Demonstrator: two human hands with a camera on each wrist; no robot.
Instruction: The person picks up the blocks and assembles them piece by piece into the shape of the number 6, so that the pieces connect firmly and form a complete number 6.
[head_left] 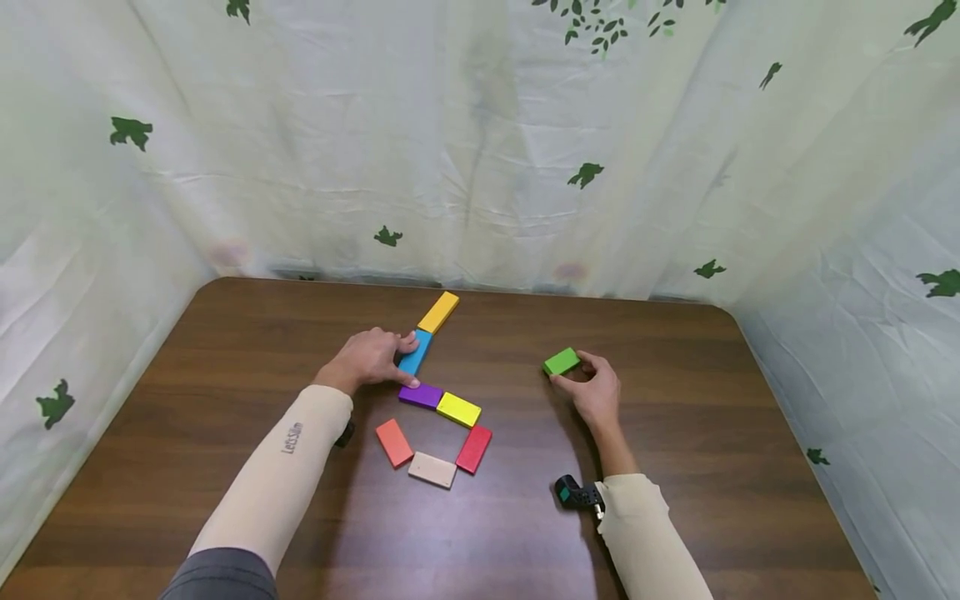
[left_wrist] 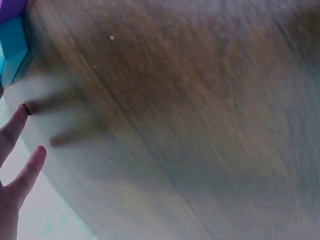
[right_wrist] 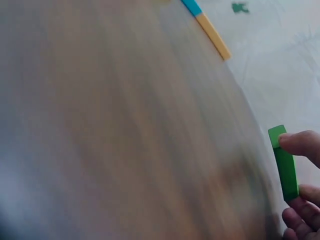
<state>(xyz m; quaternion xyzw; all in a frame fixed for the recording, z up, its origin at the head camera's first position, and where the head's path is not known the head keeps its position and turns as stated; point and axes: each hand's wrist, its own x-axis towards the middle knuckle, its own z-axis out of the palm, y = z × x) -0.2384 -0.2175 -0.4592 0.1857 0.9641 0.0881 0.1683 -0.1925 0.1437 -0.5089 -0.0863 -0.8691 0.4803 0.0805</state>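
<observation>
The right hand (head_left: 597,390) pinches the green block (head_left: 561,362) between thumb and fingers, on the right of the table (head_left: 675,375), well apart from the other blocks. The left hand (head_left: 371,357) has its fingers spread apart — one touches the blue block (head_left: 417,354), while the thumb rests by the purple block (head_left: 421,396). An orange block (head_left: 438,312) adjoins blue's far end. Yellow block (head_left: 459,410) sits right of purple; nearer lie the red (head_left: 474,450), beige (head_left: 432,471) and coral (head_left: 393,443) blocks — beige between the other two.
</observation>
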